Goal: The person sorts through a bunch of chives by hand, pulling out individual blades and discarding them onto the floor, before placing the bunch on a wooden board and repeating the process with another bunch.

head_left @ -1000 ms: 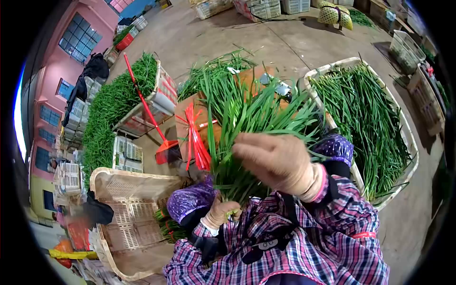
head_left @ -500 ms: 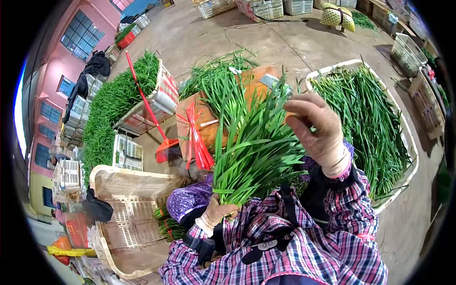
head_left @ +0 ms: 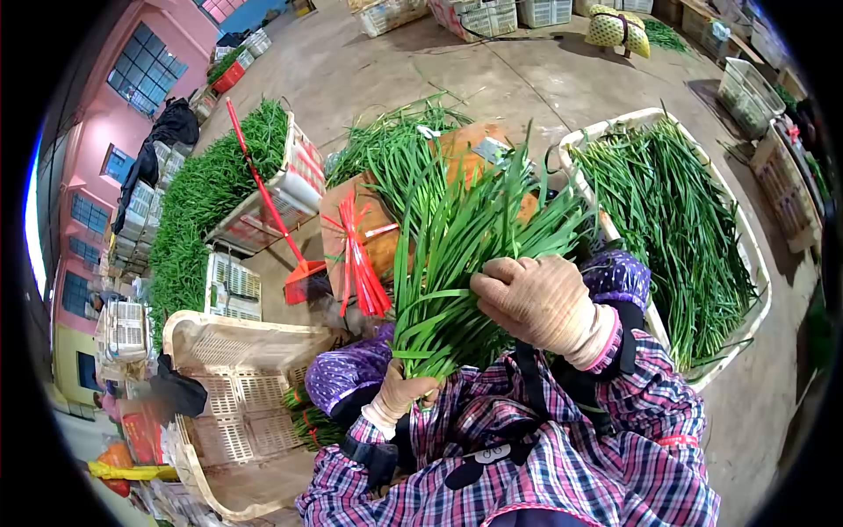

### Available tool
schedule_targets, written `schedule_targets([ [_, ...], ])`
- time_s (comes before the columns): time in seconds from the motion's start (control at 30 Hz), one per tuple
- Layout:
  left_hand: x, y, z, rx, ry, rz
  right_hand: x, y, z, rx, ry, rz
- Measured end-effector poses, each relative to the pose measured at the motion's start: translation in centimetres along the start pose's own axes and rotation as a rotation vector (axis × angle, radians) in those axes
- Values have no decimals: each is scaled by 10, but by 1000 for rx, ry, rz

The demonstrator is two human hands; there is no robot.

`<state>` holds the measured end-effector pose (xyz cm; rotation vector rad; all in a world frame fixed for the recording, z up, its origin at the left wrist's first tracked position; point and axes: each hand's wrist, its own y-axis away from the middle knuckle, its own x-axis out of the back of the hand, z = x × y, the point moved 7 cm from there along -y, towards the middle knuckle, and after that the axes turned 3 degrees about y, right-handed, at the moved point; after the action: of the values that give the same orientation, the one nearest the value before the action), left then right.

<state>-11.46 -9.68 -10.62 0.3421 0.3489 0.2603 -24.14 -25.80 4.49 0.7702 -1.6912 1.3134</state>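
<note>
A fanned bunch of long green leaves (head_left: pixel 457 290) rises from my left hand (head_left: pixel 402 395), whose gloved fingers are wrapped round its lower end. My right hand (head_left: pixel 544 303), also gloved, is closed against the right side of the bunch, its fingers bent among the leaves. Behind the bunch, more loose leaves (head_left: pixel 395 158) lie on a wooden board (head_left: pixel 474 145). Red ties (head_left: pixel 356 263) hang at the board's left part.
A large crate rim (head_left: pixel 760 307) surrounds leaves on the right. At lower left stands a white crate (head_left: pixel 237 334) holding tied bundles (head_left: pixel 312 422). A red-handled dustpan (head_left: pixel 303 277) and a heaped crate (head_left: pixel 303 167) are on the left.
My right hand has come down and left from above the bunch and closed against its leaves. The leaf tips spread farther right. My left hand keeps its hold.
</note>
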Motion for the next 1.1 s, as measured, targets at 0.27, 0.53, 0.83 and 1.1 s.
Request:
schedule_targets([
  [0.27,9,1,-6,48,-93,57,9,6,13,-74,-75,122],
  [0.53,5,2,-3,50,-165,1,12,-11,36,-160,120,62],
  [0.83,9,3,-5,66,-209,-20,-1,-22,58,-217,148,-187],
  [1.1,14,1,-12,78,-202,-27,-27,-24,58,-163,-46,-410],
])
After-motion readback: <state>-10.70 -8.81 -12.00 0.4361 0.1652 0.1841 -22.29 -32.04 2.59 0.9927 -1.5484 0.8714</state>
